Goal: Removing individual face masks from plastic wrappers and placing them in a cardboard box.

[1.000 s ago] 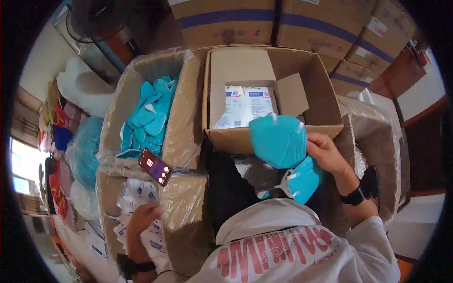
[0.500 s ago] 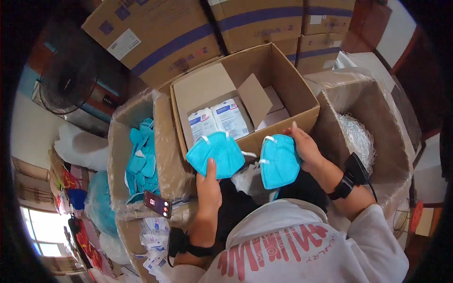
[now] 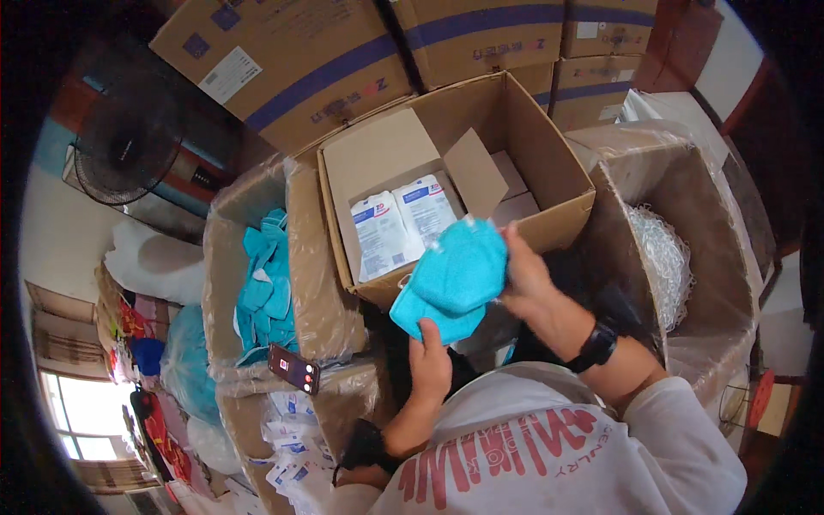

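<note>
Left hand (image 3: 431,367) and right hand (image 3: 532,279) clamp masks (image 3: 459,266) between thumbs and fingers, probably light, soft, best pinched by rims.

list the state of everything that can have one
Left hand, gripping lower teal mask
Right hand, gripping upper teal mask
Lower teal mask, partly under upper one
Central carton, open
Phone, screen lit
Left mask box, open
Packet box, open
Right box, open
Back cartons, stacked
Fan, running or not unclear
</note>
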{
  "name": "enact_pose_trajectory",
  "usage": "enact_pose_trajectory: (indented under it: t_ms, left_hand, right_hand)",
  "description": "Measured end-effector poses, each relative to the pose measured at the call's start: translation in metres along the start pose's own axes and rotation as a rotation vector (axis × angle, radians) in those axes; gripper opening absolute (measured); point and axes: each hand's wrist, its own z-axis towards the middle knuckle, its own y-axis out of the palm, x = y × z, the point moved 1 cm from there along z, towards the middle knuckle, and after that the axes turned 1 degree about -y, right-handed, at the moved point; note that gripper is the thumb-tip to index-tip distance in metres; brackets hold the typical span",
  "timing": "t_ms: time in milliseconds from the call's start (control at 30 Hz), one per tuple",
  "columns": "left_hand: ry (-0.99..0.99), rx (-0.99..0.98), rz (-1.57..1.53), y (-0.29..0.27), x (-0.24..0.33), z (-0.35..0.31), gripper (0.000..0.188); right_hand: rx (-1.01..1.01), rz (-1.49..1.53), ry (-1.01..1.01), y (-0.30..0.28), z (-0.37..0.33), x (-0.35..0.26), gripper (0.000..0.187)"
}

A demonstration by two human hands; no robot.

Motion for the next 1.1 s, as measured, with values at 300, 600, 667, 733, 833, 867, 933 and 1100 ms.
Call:
enact_pose_trajectory:
  t_ms: [300, 600, 667, 733, 833, 867, 933, 1100]
  left_hand:
    - [0.031, 0.072, -0.174, 0.001, 0.011, 0.005, 0.038]
    - [0.104, 0.065, -0.028, -0.009, 0.004, 0.013, 0.041]
    - [0.154, 0.105, 0.036, -0.011, 0.002, 0.013, 0.042]
    - [0.148, 0.089, 0.077, -0.012, 0.004, 0.010, 0.043]
    - [0.169, 0.058, 0.130, -0.013, 0.004, 0.008, 0.044]
    - [0.181, 0.047, 0.147, -0.014, 0.004, 0.007, 0.044]
    - [0.212, 0.028, 0.173, -0.012, 0.007, 0.005, 0.047]
    - [0.236, -0.031, 0.220, -0.008, 0.006, -0.001, 0.046]
  right_hand:
    - [-0.051, -0.503, -0.474, 0.008, -0.029, 0.030, 0.024]
    - [-0.158, -0.855, -0.464, -0.007, -0.034, 0.037, 0.022]
    - [-0.123, -0.820, -0.411, -0.011, -0.033, 0.042, 0.023]
    - [-0.078, -0.702, -0.321, -0.016, -0.032, 0.051, 0.024]
    - [-0.026, -0.518, -0.225, -0.021, -0.028, 0.064, 0.023]
    - [-0.019, -0.513, -0.213, -0.022, -0.028, 0.065, 0.022]
    - [-0.008, -0.505, -0.191, -0.022, -0.028, 0.064, 0.022]
    - [0.032, -0.447, -0.134, -0.025, -0.026, 0.066, 0.021]
